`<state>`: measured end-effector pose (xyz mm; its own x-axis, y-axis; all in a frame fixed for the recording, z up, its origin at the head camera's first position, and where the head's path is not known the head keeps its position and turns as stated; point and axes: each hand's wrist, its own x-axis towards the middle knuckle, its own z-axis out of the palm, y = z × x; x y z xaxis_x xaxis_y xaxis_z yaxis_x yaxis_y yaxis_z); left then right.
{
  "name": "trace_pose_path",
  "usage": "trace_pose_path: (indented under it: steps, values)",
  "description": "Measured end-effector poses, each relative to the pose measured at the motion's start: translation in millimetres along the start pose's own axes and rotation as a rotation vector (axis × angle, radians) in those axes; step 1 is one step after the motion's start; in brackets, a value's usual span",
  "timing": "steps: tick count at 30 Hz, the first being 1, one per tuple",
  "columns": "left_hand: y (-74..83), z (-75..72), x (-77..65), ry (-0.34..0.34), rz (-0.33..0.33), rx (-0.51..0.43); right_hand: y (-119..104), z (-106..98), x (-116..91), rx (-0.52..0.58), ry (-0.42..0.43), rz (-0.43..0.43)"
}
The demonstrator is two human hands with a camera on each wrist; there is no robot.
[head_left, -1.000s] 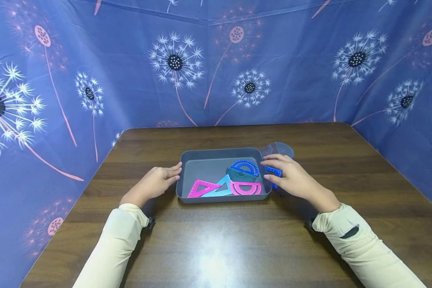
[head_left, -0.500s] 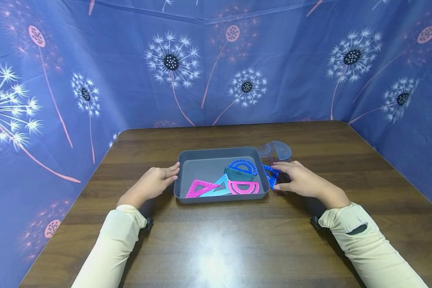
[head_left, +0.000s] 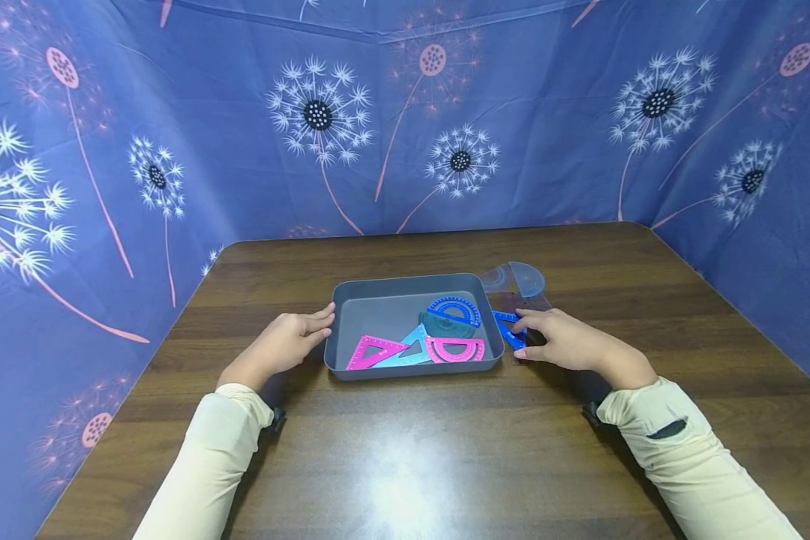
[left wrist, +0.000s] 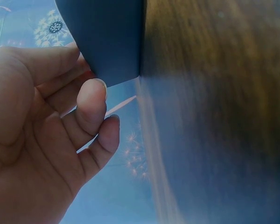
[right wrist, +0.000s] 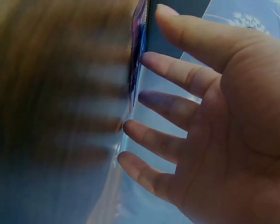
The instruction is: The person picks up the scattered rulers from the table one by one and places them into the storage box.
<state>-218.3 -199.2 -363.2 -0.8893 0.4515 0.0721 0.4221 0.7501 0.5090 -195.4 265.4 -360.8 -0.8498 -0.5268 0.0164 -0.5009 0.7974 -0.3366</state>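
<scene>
My left hand (head_left: 278,349) rests its fingertips against the left wall of a grey rectangular tray (head_left: 371,311); the left wrist view shows loosely bent fingers at the tray's corner (left wrist: 112,56). Beside the tray's right wall, my right hand (head_left: 577,341) has thumb and fingertips spread over a blue set square (head_left: 514,340) on the table. The right wrist view shows those fingers (right wrist: 170,107) apart and nearly straight. Inside the tray lie a pink set square (head_left: 360,357), a light blue set square (head_left: 412,358), a pink protractor (head_left: 455,355), a blue protractor (head_left: 454,312) and a dark teal round piece (head_left: 435,327).
Behind the right hand, a clear half-round protractor (head_left: 528,279) and another clear piece (head_left: 496,279) lie by the tray's back right corner. A dark see-through piece (head_left: 533,300) shows under the fingers. A blue dandelion-print cloth (head_left: 391,112) hangs behind the brown table (head_left: 277,262).
My right hand has left the tray's right rim and moved right and down onto the blue set square, which now sits slightly farther from the tray. My left hand stays at the tray.
</scene>
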Motion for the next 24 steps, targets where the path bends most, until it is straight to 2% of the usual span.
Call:
trace_pose_path:
  steps: [9, 17, 24]
  values:
    - [0.2, -0.5, -0.1, 0.004, 0.015, 0.001, 9.8, -3.2, -1.8, 0.029, 0.037, 0.010]
    - [0.6, -1.0, 0.2, -0.002, -0.001, -0.001, 13.6, -5.0, -3.0, 0.026, 0.016, 0.087]
    - [1.6, 0.1, -0.6, -0.012, -0.015, -0.019, 14.8, -4.8, -4.8, 0.040, 0.038, 0.128]
